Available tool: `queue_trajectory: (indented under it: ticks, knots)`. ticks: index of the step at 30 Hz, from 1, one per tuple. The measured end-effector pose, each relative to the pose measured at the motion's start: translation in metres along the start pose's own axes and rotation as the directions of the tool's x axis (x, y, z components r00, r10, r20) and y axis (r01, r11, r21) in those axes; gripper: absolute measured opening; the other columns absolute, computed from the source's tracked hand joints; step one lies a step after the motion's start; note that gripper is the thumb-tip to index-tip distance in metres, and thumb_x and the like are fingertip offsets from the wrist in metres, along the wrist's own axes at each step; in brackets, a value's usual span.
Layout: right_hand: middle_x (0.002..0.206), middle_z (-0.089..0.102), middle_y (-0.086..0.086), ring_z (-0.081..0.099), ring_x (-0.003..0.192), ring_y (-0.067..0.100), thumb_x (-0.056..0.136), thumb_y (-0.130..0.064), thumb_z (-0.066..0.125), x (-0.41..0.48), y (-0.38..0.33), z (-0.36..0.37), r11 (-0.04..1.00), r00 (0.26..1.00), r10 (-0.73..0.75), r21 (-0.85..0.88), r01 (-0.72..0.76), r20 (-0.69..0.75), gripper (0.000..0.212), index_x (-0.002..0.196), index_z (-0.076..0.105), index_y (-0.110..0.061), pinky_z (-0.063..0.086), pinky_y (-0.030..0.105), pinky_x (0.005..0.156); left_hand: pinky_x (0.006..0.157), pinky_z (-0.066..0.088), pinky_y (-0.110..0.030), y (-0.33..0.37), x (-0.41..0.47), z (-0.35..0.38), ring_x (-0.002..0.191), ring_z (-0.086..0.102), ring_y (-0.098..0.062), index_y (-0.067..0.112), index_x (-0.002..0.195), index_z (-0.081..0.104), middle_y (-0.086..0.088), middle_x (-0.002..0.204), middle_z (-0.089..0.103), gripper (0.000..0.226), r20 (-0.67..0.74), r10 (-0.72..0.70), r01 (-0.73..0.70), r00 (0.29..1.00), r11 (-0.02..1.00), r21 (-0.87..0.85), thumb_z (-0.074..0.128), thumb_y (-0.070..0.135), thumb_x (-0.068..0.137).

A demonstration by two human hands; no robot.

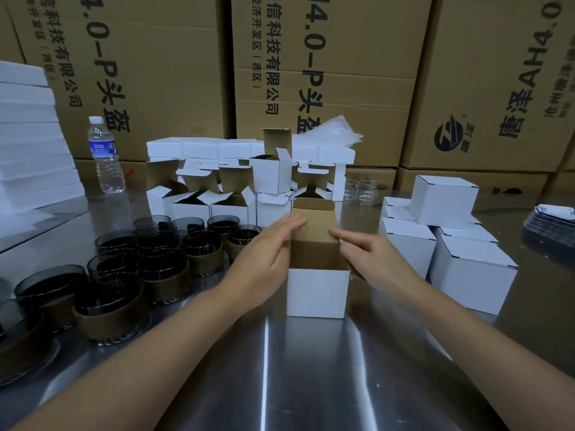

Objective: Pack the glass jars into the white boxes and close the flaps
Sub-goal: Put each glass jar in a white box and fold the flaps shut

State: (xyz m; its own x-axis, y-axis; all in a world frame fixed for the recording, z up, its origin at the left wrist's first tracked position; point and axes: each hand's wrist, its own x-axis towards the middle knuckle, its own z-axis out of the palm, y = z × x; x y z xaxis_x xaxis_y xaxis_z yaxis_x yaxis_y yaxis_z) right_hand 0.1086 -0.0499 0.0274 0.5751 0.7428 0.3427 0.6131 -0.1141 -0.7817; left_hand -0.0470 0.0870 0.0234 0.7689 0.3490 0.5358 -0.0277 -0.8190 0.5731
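Observation:
A white box (316, 292) stands on the steel table in front of me, its brown-lined top flap (314, 241) folded over toward me. My left hand (264, 253) lies against the box's left side, straight fingers reaching onto the flap. On the right side my right hand (370, 256) presses the flap with extended fingers. Whatever is inside the box is hidden. Dark glass jars (161, 259) with brown bands crowd the table to the left.
Open white boxes (217, 194) stand in rows behind. Closed white boxes (441, 231) are stacked at the right. A water bottle (104, 157) stands at back left beside white foam sheets (28, 135). Large cardboard cartons (326, 73) wall the back. Printed cards (550, 222) lie far right.

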Motion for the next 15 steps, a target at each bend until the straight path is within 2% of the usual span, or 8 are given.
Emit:
queue_trajectory:
  ticks: [2,4,7,10,12,15]
  knots:
    - [0.045,0.047,-0.017,0.046,0.053,0.005,0.086,-0.034,0.049,-0.0001,-0.0004,-0.0002,1.000,1.000,0.002,-0.023,-0.002,0.000,0.038,0.121,0.061,-0.040,0.041,0.023,0.062,0.097,0.021,0.002,-0.0041,-0.0001,-0.0009,0.132,0.031,0.005,0.027,0.144,0.039,0.017,0.141,0.040,0.051,0.023,-0.065,0.066,0.998,0.996,-0.055,0.029,0.003,0.099]
    - [0.045,0.050,-0.020,0.048,0.056,0.005,0.088,-0.033,0.049,-0.0001,-0.0014,-0.0001,1.000,1.000,0.010,-0.029,-0.010,0.003,0.036,0.122,0.061,-0.039,0.044,0.025,0.066,0.100,0.026,-0.005,-0.0069,0.0000,-0.0010,0.131,0.037,0.001,0.028,0.144,0.038,0.017,0.138,0.046,0.050,0.047,-0.101,0.106,0.994,0.988,-0.112,0.028,0.007,0.099]
    - [0.044,0.050,-0.023,0.047,0.051,0.000,0.090,-0.030,0.049,-0.0007,-0.0035,0.0001,0.999,1.000,0.016,-0.046,-0.016,-0.001,0.034,0.120,0.063,-0.037,0.041,0.023,0.062,0.102,0.030,-0.019,-0.0085,-0.0001,0.0002,0.127,0.037,0.003,0.033,0.146,0.033,0.021,0.137,0.043,0.055,0.099,-0.125,0.138,0.987,0.980,-0.140,0.031,0.040,0.091]
    - [0.049,0.053,-0.025,0.052,0.059,-0.001,0.090,-0.030,0.049,-0.0016,-0.0059,0.0002,0.999,1.000,0.026,-0.038,-0.027,-0.010,0.033,0.118,0.064,-0.036,0.039,0.021,0.063,0.100,0.032,-0.018,-0.0088,0.0007,0.0014,0.122,0.037,0.009,0.033,0.150,0.024,0.021,0.135,0.037,0.085,0.153,-0.130,0.154,0.980,0.975,-0.158,0.038,0.072,0.076]
    - [0.054,0.053,-0.020,0.052,0.065,0.003,0.091,-0.030,0.048,-0.0024,-0.0069,0.0004,0.999,0.999,0.040,-0.011,-0.040,-0.003,0.032,0.118,0.064,-0.034,0.038,0.021,0.063,0.096,0.033,-0.010,-0.0087,0.0004,0.0021,0.122,0.037,0.008,0.031,0.150,0.021,0.019,0.135,0.034,0.100,0.182,-0.128,0.157,0.975,0.976,-0.154,0.046,0.078,0.065]
    - [0.054,0.053,-0.019,0.049,0.066,0.003,0.092,-0.030,0.047,-0.0035,-0.0080,0.0008,0.998,0.998,0.064,0.023,-0.065,0.018,0.029,0.115,0.065,-0.032,0.036,0.021,0.061,0.086,0.034,-0.001,-0.0079,-0.0013,0.0047,0.118,0.035,0.016,0.034,0.150,0.017,0.020,0.132,0.030,0.112,0.207,-0.135,0.167,0.969,0.975,-0.146,0.059,0.077,0.056]
